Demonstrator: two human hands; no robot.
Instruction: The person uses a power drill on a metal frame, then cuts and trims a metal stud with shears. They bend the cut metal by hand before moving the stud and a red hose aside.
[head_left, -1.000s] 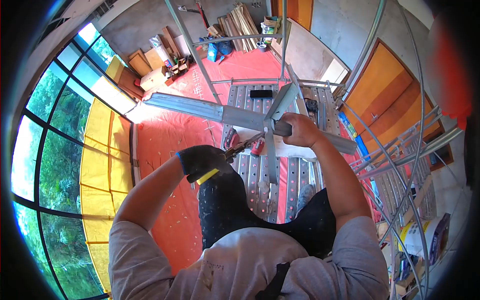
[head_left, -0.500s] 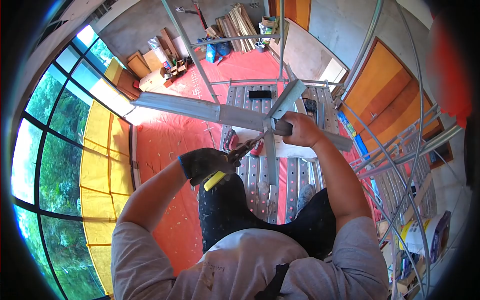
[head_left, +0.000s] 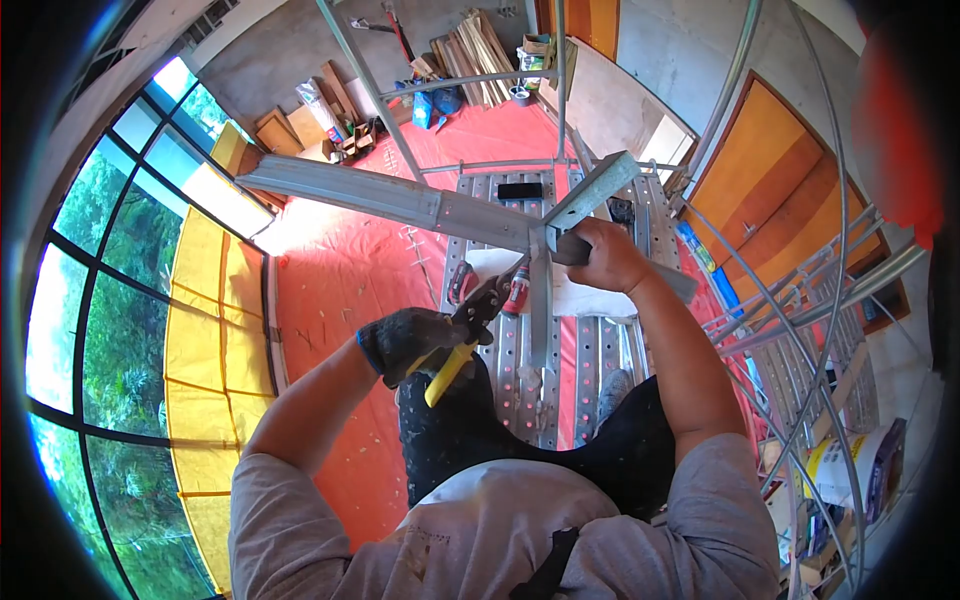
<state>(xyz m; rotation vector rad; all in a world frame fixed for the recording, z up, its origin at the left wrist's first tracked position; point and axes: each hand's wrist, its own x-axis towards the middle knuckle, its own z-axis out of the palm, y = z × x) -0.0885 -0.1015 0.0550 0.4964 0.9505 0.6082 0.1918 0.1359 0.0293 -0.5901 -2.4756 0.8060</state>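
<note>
My left hand (head_left: 412, 340), in a dark glove, grips yellow-handled tin snips (head_left: 478, 312). The snips' handles are spread apart, and their jaws reach up to the lower edge of a galvanized metal channel (head_left: 385, 207). That long channel runs across in front of me from the left, with a bent or cut metal piece (head_left: 600, 188) angled up and another strip (head_left: 540, 310) hanging down at its right part. My right hand (head_left: 607, 258), bare, is closed around the channel just right of this junction. Exactly where the jaws meet the metal is hard to see.
Below me is a perforated metal platform (head_left: 515, 395), with a black phone (head_left: 520, 190) and a red power tool (head_left: 517, 290) on it. Scaffold tubes (head_left: 470, 82) stand ahead and at right. Red sheeting (head_left: 330, 330) covers the floor; large windows (head_left: 110, 320) line the left.
The snips' handles have spread wider, and the yellow handle shows more. The channel's left end has swung slightly up and left; the angled metal piece has shifted right.
</note>
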